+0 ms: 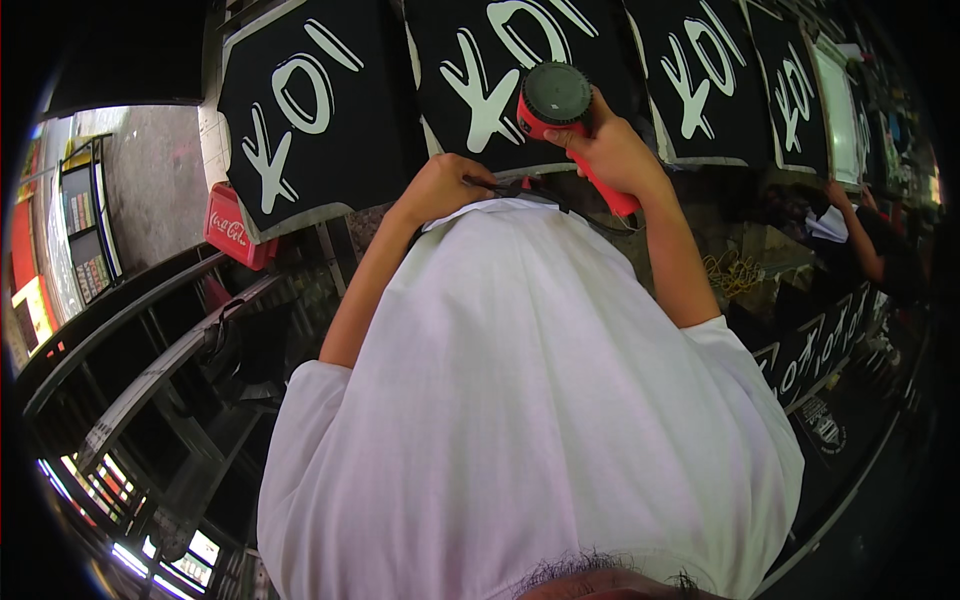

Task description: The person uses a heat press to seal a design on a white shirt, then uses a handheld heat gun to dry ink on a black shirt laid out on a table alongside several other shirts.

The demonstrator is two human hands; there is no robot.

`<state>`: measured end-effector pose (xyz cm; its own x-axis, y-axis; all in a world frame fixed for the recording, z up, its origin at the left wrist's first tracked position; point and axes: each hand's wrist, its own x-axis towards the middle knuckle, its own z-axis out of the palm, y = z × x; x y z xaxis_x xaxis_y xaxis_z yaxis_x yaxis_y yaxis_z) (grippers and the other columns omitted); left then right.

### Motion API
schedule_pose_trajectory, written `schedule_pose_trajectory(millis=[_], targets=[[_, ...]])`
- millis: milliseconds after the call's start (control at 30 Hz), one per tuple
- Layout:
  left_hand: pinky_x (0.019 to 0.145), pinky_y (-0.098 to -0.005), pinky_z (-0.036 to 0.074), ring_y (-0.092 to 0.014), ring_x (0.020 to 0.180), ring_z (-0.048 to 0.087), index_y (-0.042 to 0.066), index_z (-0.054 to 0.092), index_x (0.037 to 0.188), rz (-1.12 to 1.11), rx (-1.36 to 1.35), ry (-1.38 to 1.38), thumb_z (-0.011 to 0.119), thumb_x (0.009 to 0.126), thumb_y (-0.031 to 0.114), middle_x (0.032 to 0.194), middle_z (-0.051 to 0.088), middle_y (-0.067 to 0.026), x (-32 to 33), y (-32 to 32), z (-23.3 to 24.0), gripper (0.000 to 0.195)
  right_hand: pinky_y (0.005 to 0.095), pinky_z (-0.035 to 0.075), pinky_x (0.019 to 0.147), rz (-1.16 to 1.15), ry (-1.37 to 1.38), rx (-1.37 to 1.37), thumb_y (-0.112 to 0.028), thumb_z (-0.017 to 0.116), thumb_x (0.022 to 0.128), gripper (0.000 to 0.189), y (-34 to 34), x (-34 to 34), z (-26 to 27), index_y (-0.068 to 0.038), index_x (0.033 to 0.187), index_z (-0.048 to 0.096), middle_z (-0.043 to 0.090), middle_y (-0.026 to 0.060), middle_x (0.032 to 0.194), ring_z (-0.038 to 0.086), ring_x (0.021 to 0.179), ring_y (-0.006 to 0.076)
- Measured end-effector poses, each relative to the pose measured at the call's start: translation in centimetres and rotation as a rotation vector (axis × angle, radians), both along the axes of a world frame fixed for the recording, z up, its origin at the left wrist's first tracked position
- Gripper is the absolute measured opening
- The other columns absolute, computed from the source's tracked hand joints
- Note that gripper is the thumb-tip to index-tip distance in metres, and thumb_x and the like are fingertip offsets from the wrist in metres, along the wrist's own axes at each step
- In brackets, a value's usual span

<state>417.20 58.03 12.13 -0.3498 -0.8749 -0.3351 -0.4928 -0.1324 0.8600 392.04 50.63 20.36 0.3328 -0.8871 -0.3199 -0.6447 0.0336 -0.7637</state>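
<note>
My right hand [619, 154] grips the handle of a red handheld heat gun [611, 191], whose round dark vented end [556, 93] faces up at me. It is held above a black fabric panel [600, 127] printed with large white characters. My left hand [446, 184] is close to my waist, by the panel's near edge, with its fingers closed on a thin black cord-like strip [480, 183]. A similar black line runs along my waist towards the heat gun; whether they join is hidden. My white shirt [555, 375] fills the middle of the view.
More printed black panels [360, 142] [709, 82] lie in a row on both sides. A red Coca-Cola crate [234, 227] stands below the left panel. Metal rails [150, 375] run at left. Another person's arm [855, 225] and a coiled yellow cord [727, 274] are at right.
</note>
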Motion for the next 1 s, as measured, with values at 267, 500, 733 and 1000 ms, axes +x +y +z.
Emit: schedule_pose_trajectory(millis=[267,500,733,1000], targets=[[0.081,-0.0324,0.059,-0.021,0.081,0.074,0.000,0.078,0.102,-0.024,0.000,-0.019,0.079,0.079,0.010,0.093,0.077,-0.0138,-0.2,0.0,0.0,0.025,0.0351,0.055,0.071,-0.022,-0.034,0.194,-0.040,0.078,0.089,0.076,-0.9,0.1,0.9,-0.013,0.149,0.042,0.070,0.0116,0.106,0.068,0.078,0.0189],[0.081,-0.0322,0.058,-0.021,0.082,0.074,0.000,0.078,0.104,0.013,0.019,-0.040,0.078,0.079,0.008,0.095,0.077,-0.0145,0.1,-0.3,0.6,0.027,0.0369,0.057,0.071,0.014,-0.022,0.036,-0.042,0.079,0.088,0.079,-1.2,1.0,-0.9,-0.012,0.151,0.041,0.073,0.0142,0.109,0.072,0.078,0.0216],[0.085,-0.0336,0.057,-0.025,0.091,0.074,0.004,0.078,0.104,0.059,0.075,-0.051,0.079,0.077,0.012,0.098,0.077,-0.0138,0.6,-0.4,0.4,0.027,0.0348,0.056,0.061,0.008,-0.023,0.149,-0.048,0.079,0.085,0.089,-3.3,2.4,-0.3,-0.014,0.154,0.034,0.074,0.0137,0.095,0.068,0.061,0.0202],[0.082,-0.0334,0.056,-0.023,0.088,0.075,0.000,0.076,0.107,0.114,-0.059,-0.050,0.079,0.081,0.012,0.098,0.077,-0.0153,1.0,-0.2,-0.5,0.029,0.0322,0.056,0.059,-0.013,-0.055,0.183,-0.047,0.080,0.085,0.090,-5.7,3.4,-0.9,-0.015,0.156,0.034,0.072,0.0114,0.083,0.067,0.058,0.0175]])
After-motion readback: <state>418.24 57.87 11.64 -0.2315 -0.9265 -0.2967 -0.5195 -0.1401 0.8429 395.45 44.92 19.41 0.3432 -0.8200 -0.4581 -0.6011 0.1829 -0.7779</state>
